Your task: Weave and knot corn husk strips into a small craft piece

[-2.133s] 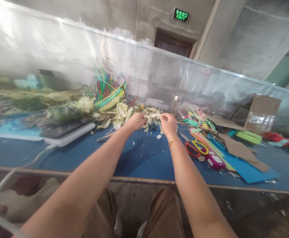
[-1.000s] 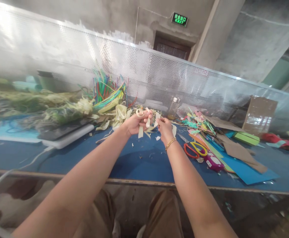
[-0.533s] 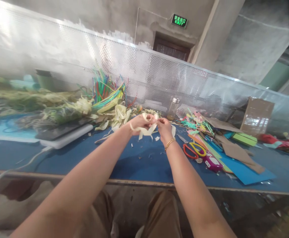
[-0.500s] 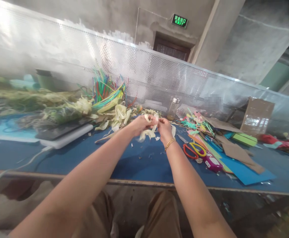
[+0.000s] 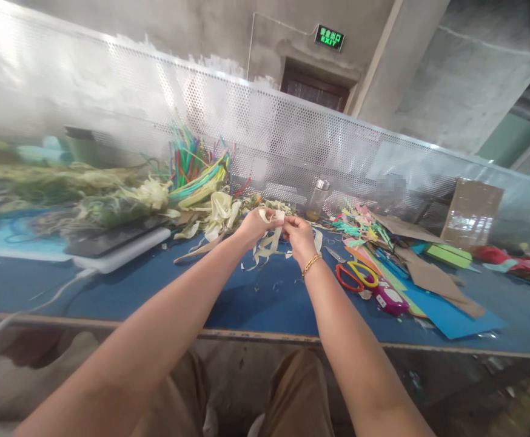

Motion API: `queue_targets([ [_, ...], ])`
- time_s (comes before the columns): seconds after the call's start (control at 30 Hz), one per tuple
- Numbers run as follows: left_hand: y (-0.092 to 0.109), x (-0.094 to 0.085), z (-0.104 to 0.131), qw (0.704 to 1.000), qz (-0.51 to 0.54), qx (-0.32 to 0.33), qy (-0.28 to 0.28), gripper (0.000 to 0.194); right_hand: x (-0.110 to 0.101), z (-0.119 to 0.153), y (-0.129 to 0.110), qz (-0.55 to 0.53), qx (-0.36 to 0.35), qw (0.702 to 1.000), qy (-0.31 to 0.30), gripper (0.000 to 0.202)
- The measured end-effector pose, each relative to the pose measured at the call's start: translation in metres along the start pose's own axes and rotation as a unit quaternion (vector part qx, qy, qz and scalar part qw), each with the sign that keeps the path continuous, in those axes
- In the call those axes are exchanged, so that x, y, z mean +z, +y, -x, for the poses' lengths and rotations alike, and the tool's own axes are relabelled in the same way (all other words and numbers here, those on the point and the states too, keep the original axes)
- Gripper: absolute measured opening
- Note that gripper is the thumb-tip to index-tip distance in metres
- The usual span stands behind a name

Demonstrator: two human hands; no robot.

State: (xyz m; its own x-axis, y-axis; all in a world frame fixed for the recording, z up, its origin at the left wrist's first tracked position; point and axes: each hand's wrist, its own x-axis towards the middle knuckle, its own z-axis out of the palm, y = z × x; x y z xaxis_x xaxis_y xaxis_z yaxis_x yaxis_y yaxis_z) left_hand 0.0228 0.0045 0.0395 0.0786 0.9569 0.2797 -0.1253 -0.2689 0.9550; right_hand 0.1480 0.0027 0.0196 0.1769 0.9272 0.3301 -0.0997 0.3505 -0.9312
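Observation:
Pale, curling corn husk strips (image 5: pixel 271 241) hang between my two hands over the table. My left hand (image 5: pixel 256 227) is closed on the husk, with a loop of it showing above the fingers. My right hand (image 5: pixel 299 235), a gold chain bracelet at its wrist, pinches the same husk close to the left fingertips. The fingers nearly meet at a small whitish piece (image 5: pixel 280 215). Behind my left hand lies a heap of wider cream husks (image 5: pixel 219 212). Scissors (image 5: pixel 356 276) with red and yellow handles lie right of my right hand.
On the blue table (image 5: pixel 256 312), coloured stems (image 5: pixel 192 164), a dark flat slab (image 5: pixel 114 240) and green fibre bundles stand left. A glass bottle (image 5: pixel 318 200) is behind my hands. A purple object (image 5: pixel 390 300), coloured paper (image 5: pixel 456 318) and cardboard (image 5: pixel 438 276) lie right. A perforated metal screen (image 5: pixel 269 121) rises behind.
My left hand has shifted slightly left, and my right fingers have changed their pinch. The husk strips between them hang longer and more spread out. The table items have stayed put.

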Motion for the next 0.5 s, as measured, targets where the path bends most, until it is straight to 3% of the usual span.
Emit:
queue_targets([
  [0.2, 0.0003, -0.0001, 0.0011, 1.000, 0.010, -0.014, -0.020, 0.026, -0.0010, -0.0014, 0.0011, -0.005, -0.001, 1.000, -0.010, 0.025],
  [0.5, 0.0046, -0.0039, 0.0003, 0.997, 0.045, -0.065, -0.001, 0.028, 0.0022, 0.0031, -0.0004, -0.005, 0.009, 0.999, -0.047, 0.022],
])
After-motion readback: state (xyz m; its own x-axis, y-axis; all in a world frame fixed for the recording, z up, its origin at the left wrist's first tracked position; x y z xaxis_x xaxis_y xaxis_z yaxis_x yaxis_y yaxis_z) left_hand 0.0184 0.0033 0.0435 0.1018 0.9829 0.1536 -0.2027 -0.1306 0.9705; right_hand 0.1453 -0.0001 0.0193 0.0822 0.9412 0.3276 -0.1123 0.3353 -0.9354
